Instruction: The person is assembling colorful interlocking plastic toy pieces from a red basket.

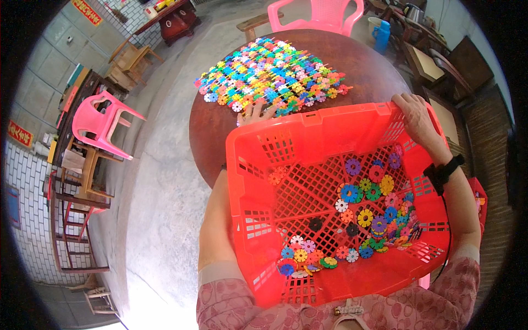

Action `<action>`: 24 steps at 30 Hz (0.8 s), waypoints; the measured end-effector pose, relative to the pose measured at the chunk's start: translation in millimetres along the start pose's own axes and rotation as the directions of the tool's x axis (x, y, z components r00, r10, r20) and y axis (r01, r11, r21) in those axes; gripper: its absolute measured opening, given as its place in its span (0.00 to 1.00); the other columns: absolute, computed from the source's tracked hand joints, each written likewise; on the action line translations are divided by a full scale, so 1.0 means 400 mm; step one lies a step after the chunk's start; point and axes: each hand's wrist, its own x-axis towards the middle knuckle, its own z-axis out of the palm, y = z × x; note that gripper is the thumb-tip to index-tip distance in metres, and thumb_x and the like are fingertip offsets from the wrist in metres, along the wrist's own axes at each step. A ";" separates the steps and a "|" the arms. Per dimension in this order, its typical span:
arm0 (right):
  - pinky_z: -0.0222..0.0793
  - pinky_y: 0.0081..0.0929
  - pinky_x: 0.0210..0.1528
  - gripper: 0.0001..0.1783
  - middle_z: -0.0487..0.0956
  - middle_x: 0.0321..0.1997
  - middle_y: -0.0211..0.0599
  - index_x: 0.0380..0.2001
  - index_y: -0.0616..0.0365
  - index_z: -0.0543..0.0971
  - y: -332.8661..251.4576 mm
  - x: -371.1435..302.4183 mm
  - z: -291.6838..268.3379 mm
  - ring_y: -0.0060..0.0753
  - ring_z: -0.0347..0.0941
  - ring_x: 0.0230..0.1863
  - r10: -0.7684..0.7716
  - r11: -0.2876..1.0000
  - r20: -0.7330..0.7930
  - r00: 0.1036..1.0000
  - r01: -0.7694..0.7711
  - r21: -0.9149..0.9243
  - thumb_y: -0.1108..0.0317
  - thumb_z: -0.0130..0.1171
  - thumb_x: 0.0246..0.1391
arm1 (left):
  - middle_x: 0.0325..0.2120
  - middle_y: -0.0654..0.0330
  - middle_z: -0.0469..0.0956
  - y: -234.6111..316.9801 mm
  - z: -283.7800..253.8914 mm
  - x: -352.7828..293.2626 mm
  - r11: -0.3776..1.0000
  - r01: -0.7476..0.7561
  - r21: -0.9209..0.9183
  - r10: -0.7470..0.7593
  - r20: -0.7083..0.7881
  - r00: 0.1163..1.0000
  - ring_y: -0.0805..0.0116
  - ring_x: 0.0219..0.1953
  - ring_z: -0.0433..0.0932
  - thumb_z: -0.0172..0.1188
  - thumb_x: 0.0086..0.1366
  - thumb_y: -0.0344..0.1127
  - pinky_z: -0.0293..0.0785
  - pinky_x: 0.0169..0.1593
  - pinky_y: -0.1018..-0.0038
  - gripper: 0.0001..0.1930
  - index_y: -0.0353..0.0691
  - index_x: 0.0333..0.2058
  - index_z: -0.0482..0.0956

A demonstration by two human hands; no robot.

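Note:
A large red plastic basket is tilted toward me, its lattice floor and slotted walls in view. My right hand grips its far right corner, fingers over the rim. Loose colourful notched plastic discs lie inside, mostly at the near and right sides. Beyond the basket, my left hand shows only its fingers, stretched out and apart at the near edge of a mat of interlocked discs. The basket's wall hides the rest of that hand. The mat lies flat on a round dark wooden table.
Pink plastic chairs stand at the left and behind the table. A wooden bench is at the back. A blue flask and wooden furniture line the right wall. Grey concrete floor lies to the left.

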 end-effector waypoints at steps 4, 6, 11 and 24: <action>0.58 0.39 0.49 0.16 0.70 0.34 0.39 0.38 0.54 0.67 0.000 0.002 0.005 0.45 0.67 0.43 -0.002 1.000 0.002 1.000 0.002 0.002 0.80 0.51 0.44 | 0.61 0.57 0.58 -0.015 0.018 0.015 0.999 0.032 0.001 -0.032 0.039 0.999 0.49 0.62 0.57 0.59 0.51 0.59 0.53 0.57 0.41 0.33 0.64 0.57 0.66; 0.58 0.39 0.49 0.16 0.70 0.33 0.39 0.38 0.54 0.67 -0.001 0.001 0.004 0.44 0.67 0.43 0.001 1.000 -0.002 1.000 -0.001 -0.005 0.80 0.51 0.44 | 0.60 0.57 0.58 -0.024 0.030 0.020 0.999 0.029 0.014 -0.030 0.043 0.999 0.50 0.62 0.57 0.60 0.50 0.59 0.54 0.57 0.41 0.33 0.62 0.57 0.66; 0.58 0.38 0.49 0.15 0.70 0.33 0.39 0.38 0.54 0.68 0.000 -0.002 0.001 0.44 0.67 0.43 0.033 0.999 0.002 0.999 -0.033 -0.019 0.80 0.51 0.44 | 0.59 0.57 0.59 -0.046 0.039 0.034 1.000 -0.015 0.002 0.015 0.031 0.999 0.50 0.61 0.58 0.60 0.50 0.59 0.55 0.56 0.42 0.35 0.61 0.57 0.66; 0.58 0.38 0.49 0.15 0.69 0.36 0.40 0.39 0.54 0.67 0.010 -0.002 0.000 0.44 0.66 0.44 0.027 0.999 0.039 0.999 -0.028 0.017 0.78 0.48 0.45 | 0.58 0.53 0.58 -0.057 -0.026 -0.025 0.990 -0.067 -0.123 0.062 -0.046 0.997 0.50 0.63 0.54 0.55 0.58 0.51 0.49 0.58 0.42 0.29 0.52 0.58 0.64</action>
